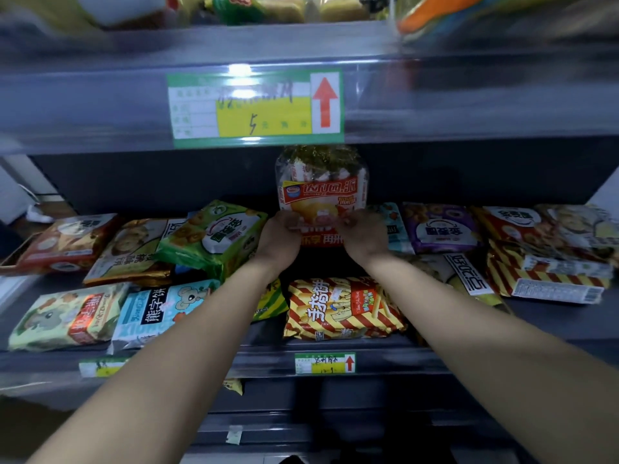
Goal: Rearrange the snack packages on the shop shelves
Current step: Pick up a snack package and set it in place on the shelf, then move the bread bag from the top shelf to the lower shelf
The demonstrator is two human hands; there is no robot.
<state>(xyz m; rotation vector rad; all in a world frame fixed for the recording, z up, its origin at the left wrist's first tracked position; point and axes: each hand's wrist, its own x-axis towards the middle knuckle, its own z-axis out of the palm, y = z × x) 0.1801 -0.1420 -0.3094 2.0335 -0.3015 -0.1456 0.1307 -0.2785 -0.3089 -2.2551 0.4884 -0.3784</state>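
1. We find open room at the back of the shelf (542, 321), on either side of the upright bag (321, 182).
2. The upper shelf (100, 105) hangs close over that bag, leaving little clearance.
3. Packets crowd in: green packet (214, 236) on the left, purple packet (442, 227) on the right.

You face a dark shelf (552, 318) with bags lying flat: blue bag (157, 313) front-left, striped bag (341, 309) front-centre, purple bag (442, 229) rear-right.

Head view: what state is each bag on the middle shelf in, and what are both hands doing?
red bag: upright, held at its lower part by both hands.
left hand: grips the red bag.
right hand: grips the red bag.
green bag: tilted, not lying flat.
striped bag: lying flat at the front of the shelf.
purple bag: lying flat.
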